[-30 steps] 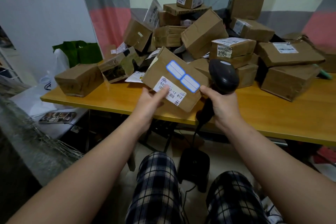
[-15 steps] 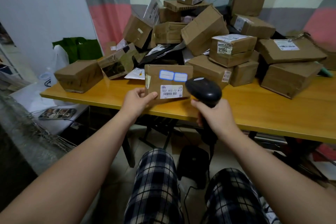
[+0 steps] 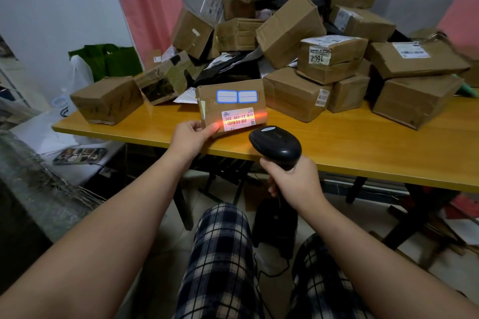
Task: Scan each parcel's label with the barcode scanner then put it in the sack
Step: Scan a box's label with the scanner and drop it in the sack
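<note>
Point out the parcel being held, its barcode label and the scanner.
held parcel [image 3: 230, 105]: head view, bare cardboard in the middle of its front face.
barcode label [image 3: 238, 119]: head view, centre of the white sticker.
scanner [image 3: 276, 144]: head view, top of its black head.

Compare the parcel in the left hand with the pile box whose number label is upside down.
The left hand grips the held parcel; the numbered box rests untouched on other boxes. The held parcel's label reads upright, lit by the scanner's red line; the numbered box's is inverted, unlit. The held parcel has two blue-bordered stickers; the numbered box shows none. Both are brown cardboard.
</note>
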Available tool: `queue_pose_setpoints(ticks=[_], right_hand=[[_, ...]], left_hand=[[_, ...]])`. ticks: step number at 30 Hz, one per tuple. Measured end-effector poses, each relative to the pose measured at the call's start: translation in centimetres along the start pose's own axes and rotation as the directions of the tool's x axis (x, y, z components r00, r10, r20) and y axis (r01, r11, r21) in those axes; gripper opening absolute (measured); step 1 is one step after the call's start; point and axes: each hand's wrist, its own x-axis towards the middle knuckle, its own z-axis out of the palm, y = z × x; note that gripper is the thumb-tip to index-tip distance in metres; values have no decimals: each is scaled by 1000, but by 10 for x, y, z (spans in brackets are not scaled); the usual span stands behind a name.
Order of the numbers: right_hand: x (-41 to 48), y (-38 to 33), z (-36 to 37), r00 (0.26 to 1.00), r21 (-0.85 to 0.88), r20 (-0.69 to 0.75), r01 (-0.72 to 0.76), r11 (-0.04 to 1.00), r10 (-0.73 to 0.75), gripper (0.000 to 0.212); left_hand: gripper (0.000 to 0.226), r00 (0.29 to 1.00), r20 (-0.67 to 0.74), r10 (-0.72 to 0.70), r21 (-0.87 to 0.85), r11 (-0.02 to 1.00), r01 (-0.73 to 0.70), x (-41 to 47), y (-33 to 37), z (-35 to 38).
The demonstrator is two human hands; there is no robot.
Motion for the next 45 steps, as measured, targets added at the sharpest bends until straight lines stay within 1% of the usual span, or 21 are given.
queue_pose_setpoints(ticks=[6, 13, 17, 22, 24, 26, 27, 29, 30, 31, 33, 36, 40, 42, 45], right_hand=[[0, -1, -1, 1000, 14, 15, -17, 1000, 17, 24], [-1, -2, -1, 998, 49, 38, -41, 998, 39, 21], [3, -6, 2, 999, 60, 35, -15, 998, 13, 20], [20, -20, 18, 998, 78, 59, 20, 997, -25, 22], [26, -27, 31, 994, 85, 97, 36, 996, -45, 24], [32, -34, 49, 985, 96, 153, 71, 993, -85, 21], [33, -37, 59, 976, 103, 185, 97, 990, -115, 18], [35, -42, 89, 948, 111, 265, 153, 982, -178, 20], [35, -44, 105, 930, 110, 307, 175, 978, -201, 21], [33, -46, 122, 910, 107, 355, 188, 976, -214, 22], [26, -46, 157, 860, 99, 465, 187, 977, -212, 27], [7, -40, 207, 773, 68, 601, 204, 977, -203, 39], [-19, -28, 257, 661, -45, 723, 337, 941, -202, 35], [-26, -23, 277, 615, -90, 763, 406, 909, -199, 38], [-28, -19, 307, 545, -109, 817, 467, 877, -188, 42]], left_hand=[[45, 1000, -2, -23, -7, 1000, 23, 1, 0, -1], [45, 1000, -12, -2, -21, 1000, 2, 2, -1, 1], [44, 999, -34, 1, -90, 996, -4, -1, -1, 1], [47, 990, -135, 39, -194, 979, -65, -10, -10, -11], [50, 981, -193, 29, -265, 961, -80, -15, -14, -25], [54, 967, -254, 11, -320, 943, -94, -25, -21, -46], [51, 959, -284, 11, -334, 936, -109, -32, -26, -57], [36, 919, -394, 13, -332, 930, -156, -49, -41, -87], [25, 883, -469, 9, -312, 934, -175, -60, -50, -104], [20, 840, -543, -1, -285, 941, -184, -73, -62, -120], [24, 751, -660, -21, -207, 966, -154, -100, -88, -152], [35, 632, -773, -52, -95, 995, -34, -145, -132, -191], [37, 507, -854, -122, -49, 987, 154, -192, -183, -220], [38, 476, -865, -158, -36, 966, 255, -207, -203, -230], [44, 488, -854, -181, 35, 915, 402, -212, -225, -244]])
